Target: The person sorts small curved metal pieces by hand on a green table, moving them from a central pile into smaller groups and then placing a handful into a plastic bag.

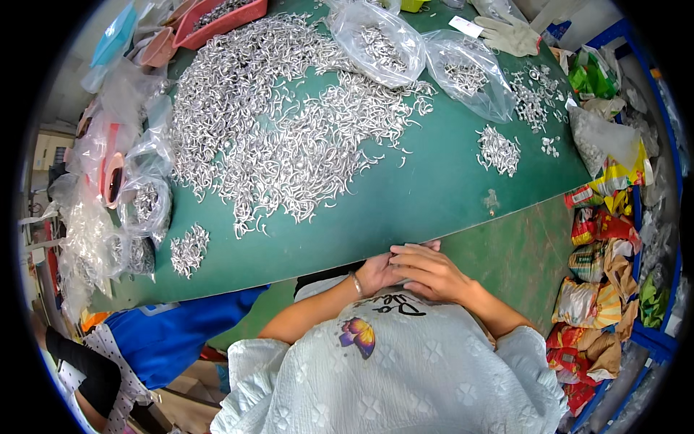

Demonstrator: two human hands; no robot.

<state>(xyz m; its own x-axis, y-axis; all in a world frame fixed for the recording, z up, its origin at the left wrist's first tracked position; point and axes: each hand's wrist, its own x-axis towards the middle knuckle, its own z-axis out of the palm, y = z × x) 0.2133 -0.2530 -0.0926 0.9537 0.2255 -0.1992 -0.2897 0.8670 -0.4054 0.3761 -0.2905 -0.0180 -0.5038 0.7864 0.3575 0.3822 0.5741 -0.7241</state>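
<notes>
My left hand [374, 274], with a bracelet at its wrist, rests at the table's near edge, close against my body. Over it lies my right hand [429, 273], its fingers loosely stretched across the left one. The left fingers are mostly covered, but their tips appear to stick out straight past the right hand. I see nothing held in either hand. Beyond them, a large heap of small curved silver metal pieces [289, 145] spreads over the green table [311, 253]. A smaller pile of these pieces [190, 251] lies to the left, another pile [499, 151] to the right.
Clear plastic bags of metal pieces [379, 45] stand at the back, near a pale work glove [510, 36] and a red tray [217, 22]. More bags [144, 202] crowd the left edge. A person in blue [181, 336] is at left. Blue shelving [654, 333] holds packages at right.
</notes>
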